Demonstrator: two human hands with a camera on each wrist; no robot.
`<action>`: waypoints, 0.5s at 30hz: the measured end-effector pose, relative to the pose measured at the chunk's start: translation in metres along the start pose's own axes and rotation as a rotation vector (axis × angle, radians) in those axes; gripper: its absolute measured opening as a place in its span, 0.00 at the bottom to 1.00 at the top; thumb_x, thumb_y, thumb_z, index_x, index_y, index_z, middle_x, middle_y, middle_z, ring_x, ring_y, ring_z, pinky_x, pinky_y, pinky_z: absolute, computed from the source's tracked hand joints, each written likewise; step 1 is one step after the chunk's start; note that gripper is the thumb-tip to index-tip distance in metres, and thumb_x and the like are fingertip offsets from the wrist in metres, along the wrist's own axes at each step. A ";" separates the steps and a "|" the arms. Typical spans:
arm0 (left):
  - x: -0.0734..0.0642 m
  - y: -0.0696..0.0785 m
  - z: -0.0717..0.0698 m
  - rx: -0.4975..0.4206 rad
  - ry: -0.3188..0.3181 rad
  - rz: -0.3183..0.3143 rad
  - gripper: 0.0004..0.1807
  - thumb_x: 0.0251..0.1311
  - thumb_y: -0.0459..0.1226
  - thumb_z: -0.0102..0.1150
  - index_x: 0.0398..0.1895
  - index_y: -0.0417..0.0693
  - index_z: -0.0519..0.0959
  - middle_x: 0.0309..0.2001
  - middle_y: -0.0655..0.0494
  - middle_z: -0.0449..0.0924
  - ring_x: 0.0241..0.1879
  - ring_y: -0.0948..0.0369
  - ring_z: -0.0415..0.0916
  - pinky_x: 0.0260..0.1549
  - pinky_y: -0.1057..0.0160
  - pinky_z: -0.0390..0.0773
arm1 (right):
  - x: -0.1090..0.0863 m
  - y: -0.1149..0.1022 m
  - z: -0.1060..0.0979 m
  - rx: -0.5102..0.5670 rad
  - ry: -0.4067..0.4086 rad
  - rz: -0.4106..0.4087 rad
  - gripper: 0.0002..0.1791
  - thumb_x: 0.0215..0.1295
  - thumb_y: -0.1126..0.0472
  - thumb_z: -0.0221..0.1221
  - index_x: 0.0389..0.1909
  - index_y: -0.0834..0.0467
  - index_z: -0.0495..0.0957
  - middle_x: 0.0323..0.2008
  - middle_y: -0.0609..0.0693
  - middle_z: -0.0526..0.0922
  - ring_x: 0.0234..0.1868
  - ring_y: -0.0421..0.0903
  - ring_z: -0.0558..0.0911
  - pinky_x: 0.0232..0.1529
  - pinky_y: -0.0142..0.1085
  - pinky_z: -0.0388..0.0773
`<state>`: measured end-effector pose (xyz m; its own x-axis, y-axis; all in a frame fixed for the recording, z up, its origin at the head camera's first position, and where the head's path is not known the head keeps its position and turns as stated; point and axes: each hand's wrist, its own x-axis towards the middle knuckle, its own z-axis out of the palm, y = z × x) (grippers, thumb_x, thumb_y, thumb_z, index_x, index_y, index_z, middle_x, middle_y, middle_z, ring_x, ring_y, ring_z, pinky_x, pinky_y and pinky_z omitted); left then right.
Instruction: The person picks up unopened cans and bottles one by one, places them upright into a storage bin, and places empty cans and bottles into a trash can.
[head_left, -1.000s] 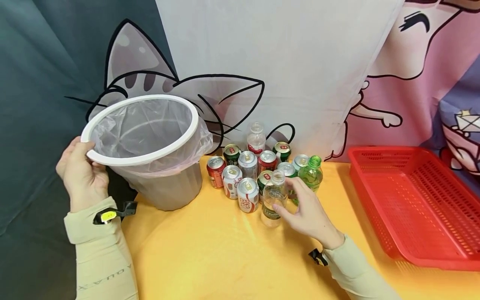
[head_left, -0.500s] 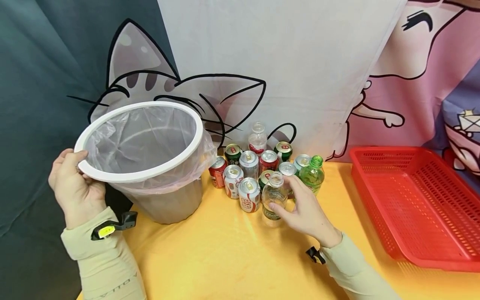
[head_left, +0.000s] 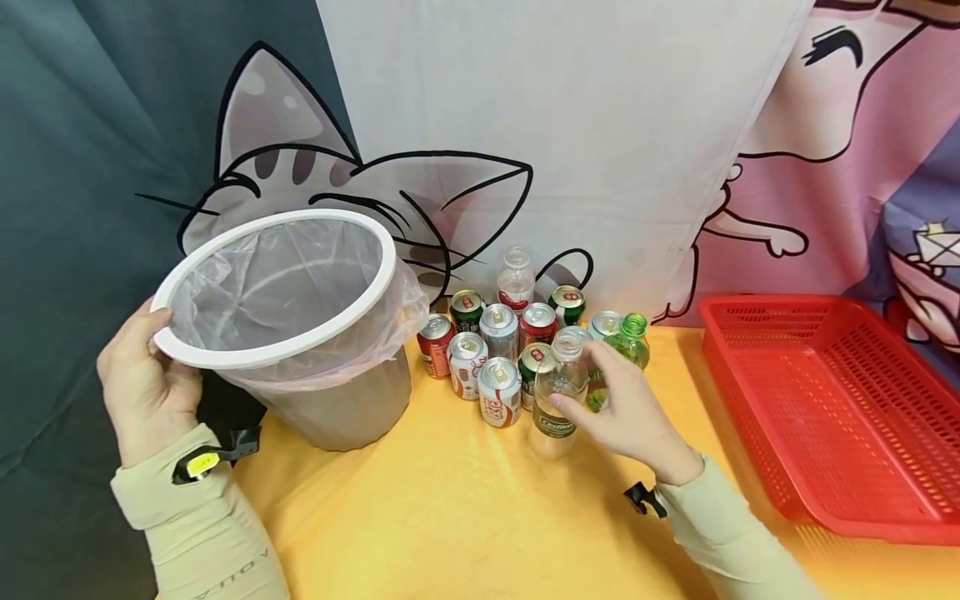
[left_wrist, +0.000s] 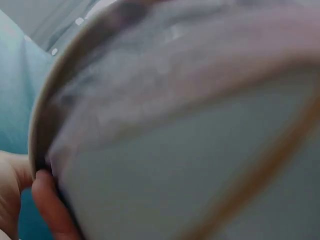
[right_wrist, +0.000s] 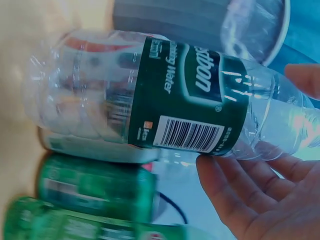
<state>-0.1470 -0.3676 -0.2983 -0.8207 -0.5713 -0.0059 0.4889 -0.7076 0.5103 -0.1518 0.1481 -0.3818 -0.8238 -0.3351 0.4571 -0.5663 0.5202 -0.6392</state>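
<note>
My left hand (head_left: 148, 383) grips the white rim of a grey trash bin (head_left: 356, 408) lined with a clear plastic bag (head_left: 408, 304); the bin leans toward it. In the left wrist view the fingertips (left_wrist: 50, 205) curl under the rim. Thumb and fingers of my right hand (head_left: 630, 412) hold a clear plastic water bottle (head_left: 555, 427) with a dark green label, uncapped and upright in the head view. Close behind the bottle stand several soda cans, including a white one (head_left: 498, 393) and a green one (head_left: 532, 358). A green plastic bottle (head_left: 632, 340) is partly hidden by the right hand.
Another clear bottle (head_left: 516, 279) with a red label stands at the back, near the printed curtain (head_left: 615, 150). A red plastic basket (head_left: 847, 400) lies at the right on the yellow tablecloth (head_left: 420, 517).
The bin has tilted further toward my left hand, its rim lower than a second ago. My right hand and the water bottle have shifted slightly to the right.
</note>
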 end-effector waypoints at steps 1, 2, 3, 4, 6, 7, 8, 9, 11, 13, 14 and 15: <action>-0.001 -0.001 0.000 0.037 0.004 0.025 0.11 0.59 0.17 0.54 0.44 0.22 0.81 0.35 0.38 0.86 0.28 0.49 0.86 0.24 0.56 0.86 | 0.002 -0.001 -0.004 0.007 0.004 -0.003 0.26 0.58 0.56 0.75 0.54 0.52 0.76 0.45 0.48 0.84 0.44 0.42 0.82 0.39 0.37 0.86; -0.001 -0.003 0.000 0.071 0.018 0.053 0.09 0.59 0.18 0.57 0.42 0.23 0.82 0.33 0.39 0.86 0.26 0.50 0.86 0.22 0.58 0.85 | 0.005 -0.004 -0.008 0.017 0.006 -0.003 0.25 0.58 0.57 0.75 0.54 0.53 0.77 0.43 0.48 0.84 0.43 0.42 0.82 0.39 0.37 0.86; -0.002 -0.006 0.001 0.111 0.036 0.093 0.07 0.57 0.19 0.59 0.39 0.24 0.82 0.32 0.40 0.86 0.24 0.51 0.85 0.20 0.59 0.83 | 0.008 -0.006 -0.013 0.027 0.010 -0.006 0.25 0.58 0.58 0.75 0.54 0.55 0.77 0.43 0.49 0.84 0.42 0.42 0.82 0.39 0.37 0.86; -0.002 -0.009 0.002 0.152 0.053 0.143 0.06 0.56 0.21 0.61 0.37 0.25 0.82 0.31 0.42 0.86 0.24 0.53 0.84 0.21 0.62 0.83 | 0.011 -0.009 -0.018 0.040 0.013 -0.012 0.24 0.58 0.60 0.74 0.54 0.56 0.77 0.43 0.49 0.84 0.42 0.42 0.82 0.40 0.38 0.86; -0.002 -0.015 0.004 0.198 0.079 0.212 0.05 0.54 0.23 0.63 0.34 0.27 0.82 0.30 0.45 0.85 0.27 0.55 0.82 0.24 0.64 0.81 | 0.019 -0.015 -0.028 0.074 0.021 -0.025 0.25 0.59 0.62 0.73 0.56 0.58 0.77 0.43 0.51 0.86 0.41 0.42 0.83 0.40 0.37 0.86; -0.002 -0.018 0.005 0.196 0.078 0.231 0.05 0.54 0.24 0.62 0.33 0.28 0.81 0.31 0.45 0.84 0.29 0.55 0.81 0.26 0.63 0.80 | 0.023 -0.019 -0.033 0.095 0.022 -0.030 0.25 0.59 0.64 0.72 0.57 0.59 0.77 0.44 0.52 0.86 0.41 0.42 0.83 0.40 0.36 0.85; -0.002 -0.021 0.005 0.183 0.066 0.241 0.05 0.55 0.25 0.60 0.33 0.29 0.80 0.33 0.45 0.84 0.32 0.55 0.80 0.28 0.63 0.79 | 0.028 -0.023 -0.038 0.117 0.024 -0.034 0.26 0.59 0.65 0.71 0.59 0.60 0.77 0.45 0.54 0.86 0.41 0.42 0.83 0.40 0.36 0.85; -0.001 -0.024 0.006 0.165 0.046 0.245 0.05 0.55 0.26 0.58 0.33 0.30 0.79 0.35 0.45 0.83 0.35 0.54 0.78 0.31 0.62 0.78 | 0.033 -0.027 -0.043 0.138 0.026 -0.035 0.26 0.60 0.66 0.70 0.60 0.61 0.77 0.47 0.55 0.87 0.41 0.42 0.84 0.41 0.35 0.85; 0.001 -0.028 0.006 0.105 -0.003 0.211 0.07 0.56 0.27 0.53 0.36 0.31 0.77 0.41 0.44 0.81 0.40 0.53 0.77 0.38 0.60 0.77 | 0.043 -0.036 -0.053 0.183 0.030 -0.030 0.26 0.61 0.67 0.69 0.61 0.61 0.76 0.48 0.56 0.86 0.41 0.42 0.84 0.42 0.33 0.84; 0.002 -0.031 0.005 0.047 -0.054 0.154 0.13 0.56 0.28 0.49 0.44 0.33 0.76 0.49 0.44 0.80 0.46 0.52 0.76 0.47 0.59 0.75 | 0.054 -0.045 -0.060 0.213 0.035 -0.023 0.24 0.63 0.67 0.67 0.60 0.61 0.76 0.52 0.56 0.86 0.41 0.42 0.85 0.43 0.31 0.84; 0.002 -0.032 0.005 0.028 -0.076 0.132 0.17 0.56 0.29 0.47 0.48 0.33 0.76 0.53 0.44 0.79 0.49 0.52 0.75 0.52 0.58 0.73 | 0.059 -0.051 -0.063 0.227 0.038 -0.018 0.22 0.64 0.67 0.67 0.59 0.62 0.76 0.54 0.55 0.85 0.41 0.42 0.85 0.44 0.30 0.83; 0.003 -0.033 0.004 0.014 -0.093 0.110 0.21 0.56 0.30 0.46 0.52 0.33 0.76 0.56 0.45 0.78 0.52 0.53 0.74 0.56 0.58 0.71 | 0.065 -0.056 -0.066 0.238 0.041 -0.015 0.22 0.64 0.67 0.66 0.59 0.62 0.76 0.55 0.55 0.85 0.40 0.42 0.84 0.45 0.30 0.83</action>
<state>-0.1664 -0.3445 -0.3117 -0.7865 -0.6036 0.1306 0.5740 -0.6364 0.5153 -0.1722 0.1490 -0.2761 -0.8162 -0.3070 0.4894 -0.5723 0.3140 -0.7575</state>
